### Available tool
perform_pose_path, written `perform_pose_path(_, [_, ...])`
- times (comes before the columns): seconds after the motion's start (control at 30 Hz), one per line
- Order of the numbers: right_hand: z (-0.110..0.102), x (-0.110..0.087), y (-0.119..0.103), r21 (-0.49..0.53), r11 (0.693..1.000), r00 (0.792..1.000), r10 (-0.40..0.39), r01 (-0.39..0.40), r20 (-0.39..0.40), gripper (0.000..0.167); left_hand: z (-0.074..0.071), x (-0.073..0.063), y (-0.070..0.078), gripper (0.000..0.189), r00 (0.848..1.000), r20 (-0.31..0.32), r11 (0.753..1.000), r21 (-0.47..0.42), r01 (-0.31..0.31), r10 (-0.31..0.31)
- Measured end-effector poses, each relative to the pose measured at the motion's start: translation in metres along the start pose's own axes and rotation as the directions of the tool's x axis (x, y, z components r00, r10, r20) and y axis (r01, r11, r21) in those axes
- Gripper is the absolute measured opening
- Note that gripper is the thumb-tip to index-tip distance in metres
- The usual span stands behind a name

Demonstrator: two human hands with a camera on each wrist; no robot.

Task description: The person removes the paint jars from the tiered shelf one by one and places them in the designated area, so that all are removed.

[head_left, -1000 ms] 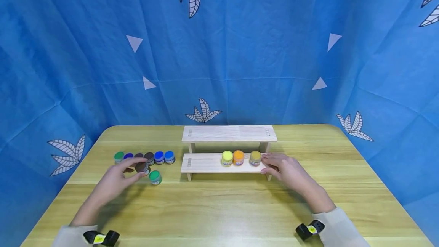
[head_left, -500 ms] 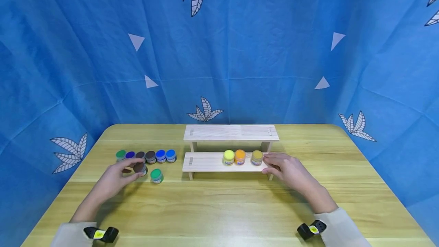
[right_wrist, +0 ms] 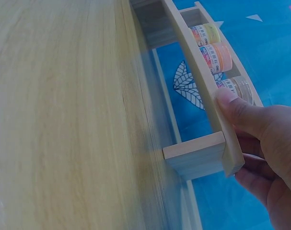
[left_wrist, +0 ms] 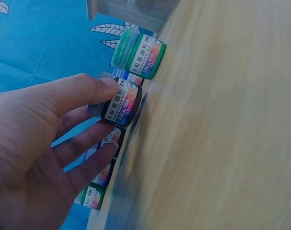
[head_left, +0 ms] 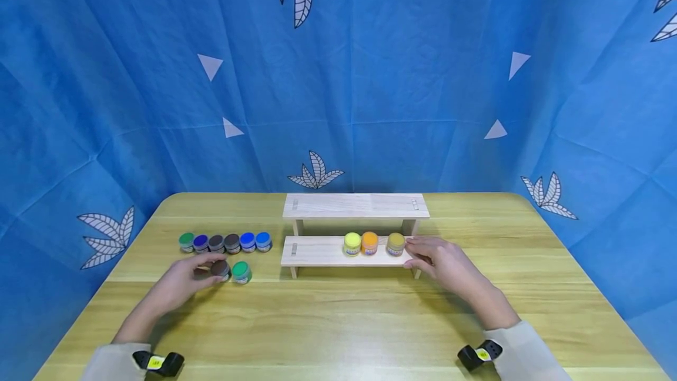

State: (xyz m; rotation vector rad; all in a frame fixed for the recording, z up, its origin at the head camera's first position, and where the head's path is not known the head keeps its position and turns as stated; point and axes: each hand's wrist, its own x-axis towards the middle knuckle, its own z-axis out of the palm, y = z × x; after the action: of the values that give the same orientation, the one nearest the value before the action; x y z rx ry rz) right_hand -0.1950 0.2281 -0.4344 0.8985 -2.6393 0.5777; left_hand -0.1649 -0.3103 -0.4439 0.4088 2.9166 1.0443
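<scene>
My left hand (head_left: 182,281) pinches a dark brown paint jar (left_wrist: 121,103) between thumb and fingers, low over the table and just left of a green-lidded paint jar (head_left: 241,272). Behind it stands a row of several jars with green, blue and dark lids, such as a blue-lidded jar (head_left: 247,241). My right hand (head_left: 441,260) holds the right end of the lower wooden shelf (head_left: 317,250), its thumb on the front edge. Close by that hand stands an ochre paint jar (head_left: 395,244). Farther left on the shelf are an orange jar (head_left: 369,243) and a yellow jar (head_left: 352,244), side by side.
The upper wooden shelf (head_left: 354,206) stands behind the lower one. Both are on a light wood table (head_left: 338,322). A blue cloth (head_left: 402,75) with leaf prints hangs behind the table.
My left hand has brought the dark brown jar from close to the back row down toward the front, beside the green-lidded jar. The right hand has stayed at the shelf end.
</scene>
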Motion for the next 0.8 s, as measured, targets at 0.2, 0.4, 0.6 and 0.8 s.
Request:
perform_pose_path(0.2, [-0.0001,-0.0005,-0.001,0.004,1.0,1.0,0.016,-0.016,0.01,0.043,0.0044,0.0,-0.0007,0.042,1.0,0.008,1.0,0.003,-0.007,0.007])
perform_pose_path(0.4, [-0.0004,-0.0004,-0.0012,0.003,1.0,1.0,0.016,-0.016,0.014,0.044,0.0064,0.0013,-0.0016,0.042,1.0,0.031,1.0,-0.03,0.001,0.0])
perform_pose_path(0.6, [0.0,-0.0006,-0.001,-0.001,1.0,1.0,0.01,-0.01,0.008,0.043,0.0071,0.0017,-0.0031,0.043,0.999,0.043,0.998,-0.06,0.014,-0.011])
perform_pose_path(0.8, [0.0,-0.0012,-0.0013,-0.004,1.0,1.0,0.005,-0.005,0.009,0.044,0.0054,0.0008,0.0007,0.047,1.0,0.021,0.999,-0.046,0.012,-0.011])
